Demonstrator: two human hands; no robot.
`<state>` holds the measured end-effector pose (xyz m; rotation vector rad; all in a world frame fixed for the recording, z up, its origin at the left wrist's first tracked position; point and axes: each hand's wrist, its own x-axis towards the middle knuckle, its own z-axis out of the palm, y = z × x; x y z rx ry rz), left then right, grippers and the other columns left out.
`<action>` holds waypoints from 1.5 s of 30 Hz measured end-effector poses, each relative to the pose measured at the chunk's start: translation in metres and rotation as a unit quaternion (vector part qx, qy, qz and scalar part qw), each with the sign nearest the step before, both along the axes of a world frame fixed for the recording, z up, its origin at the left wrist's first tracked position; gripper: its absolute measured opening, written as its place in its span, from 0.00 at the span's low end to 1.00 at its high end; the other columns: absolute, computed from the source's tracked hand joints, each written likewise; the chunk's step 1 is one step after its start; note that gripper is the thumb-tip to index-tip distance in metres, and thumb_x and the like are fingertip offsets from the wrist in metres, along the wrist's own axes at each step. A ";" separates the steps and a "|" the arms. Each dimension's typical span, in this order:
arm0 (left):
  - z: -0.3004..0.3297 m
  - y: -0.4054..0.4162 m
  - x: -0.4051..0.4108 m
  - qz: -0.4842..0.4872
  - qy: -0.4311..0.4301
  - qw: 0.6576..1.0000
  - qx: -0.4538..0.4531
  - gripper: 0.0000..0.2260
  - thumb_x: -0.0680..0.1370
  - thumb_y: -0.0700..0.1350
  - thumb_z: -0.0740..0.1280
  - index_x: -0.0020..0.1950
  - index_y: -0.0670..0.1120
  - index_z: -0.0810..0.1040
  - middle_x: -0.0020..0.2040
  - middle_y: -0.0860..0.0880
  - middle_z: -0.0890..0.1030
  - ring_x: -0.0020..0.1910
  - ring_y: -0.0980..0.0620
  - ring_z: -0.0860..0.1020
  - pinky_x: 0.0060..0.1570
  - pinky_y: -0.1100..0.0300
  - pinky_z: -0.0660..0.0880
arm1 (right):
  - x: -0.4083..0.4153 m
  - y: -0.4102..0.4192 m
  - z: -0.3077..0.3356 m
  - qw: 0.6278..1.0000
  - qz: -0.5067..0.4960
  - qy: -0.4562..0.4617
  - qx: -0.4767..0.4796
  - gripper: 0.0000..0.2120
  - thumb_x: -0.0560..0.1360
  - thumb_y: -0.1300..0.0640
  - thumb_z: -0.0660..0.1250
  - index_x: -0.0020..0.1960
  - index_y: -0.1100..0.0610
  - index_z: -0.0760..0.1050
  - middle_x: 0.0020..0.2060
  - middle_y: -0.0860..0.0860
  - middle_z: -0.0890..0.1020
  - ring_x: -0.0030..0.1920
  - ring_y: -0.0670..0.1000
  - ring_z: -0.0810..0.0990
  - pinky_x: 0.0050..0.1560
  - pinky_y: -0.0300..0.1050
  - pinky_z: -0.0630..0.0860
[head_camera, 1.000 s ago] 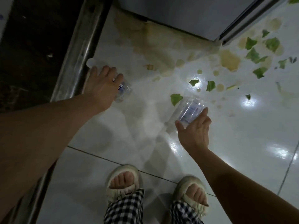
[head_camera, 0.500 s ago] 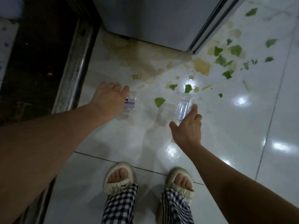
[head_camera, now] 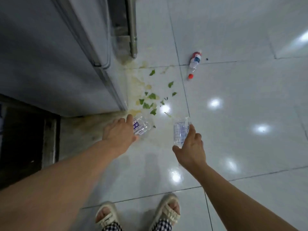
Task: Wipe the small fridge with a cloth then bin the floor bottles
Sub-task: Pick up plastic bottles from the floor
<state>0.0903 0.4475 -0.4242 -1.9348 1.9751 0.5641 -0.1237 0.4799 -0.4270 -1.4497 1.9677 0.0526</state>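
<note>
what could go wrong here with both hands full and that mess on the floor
1. The yellowish spill and the leaf scraps lie on glossy tile just ahead of the sandals; stepping there could mean a slip.
2. The left hand and the right hand each hold a thin clear bottle, so neither seems free to take the red-capped bottle lying farther off; it may get missed.
</note>
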 end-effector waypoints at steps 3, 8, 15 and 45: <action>0.043 -0.042 -0.053 -0.010 0.014 1.000 -0.009 0.25 0.75 0.57 0.65 0.66 0.46 0.62 0.58 0.43 0.77 0.58 0.43 0.75 0.50 0.53 0.72 | -0.050 -0.030 0.035 1.000 -0.026 -0.004 -0.008 0.44 0.73 0.53 0.68 0.77 0.56 0.43 0.66 0.59 0.64 0.63 0.59 0.67 0.61 0.52 0.69; 0.105 -0.107 -0.129 -0.016 0.012 0.999 -0.031 0.25 0.77 0.57 0.62 0.68 0.46 0.59 0.57 0.43 0.77 0.56 0.42 0.74 0.44 0.54 0.66 | -0.129 -0.080 0.085 0.999 -0.042 -0.003 -0.013 0.43 0.72 0.54 0.69 0.77 0.56 0.44 0.65 0.60 0.65 0.63 0.61 0.68 0.60 0.52 0.69; 0.150 -0.196 -0.198 -0.001 0.026 0.999 -0.043 0.25 0.76 0.58 0.62 0.64 0.45 0.59 0.47 0.45 0.77 0.49 0.43 0.76 0.40 0.56 0.65 | -0.204 -0.174 0.129 0.997 -0.056 0.001 -0.046 0.42 0.71 0.55 0.69 0.76 0.56 0.46 0.63 0.60 0.66 0.60 0.62 0.69 0.56 0.51 0.70; -0.056 -0.551 -0.306 0.289 0.058 0.954 0.049 0.26 0.76 0.57 0.64 0.68 0.47 0.59 0.56 0.41 0.76 0.54 0.40 0.75 0.44 0.52 0.70 | -0.298 -0.627 -0.080 0.985 0.148 -0.023 0.088 0.43 0.71 0.52 0.71 0.76 0.54 0.46 0.62 0.57 0.67 0.62 0.61 0.72 0.52 0.50 0.71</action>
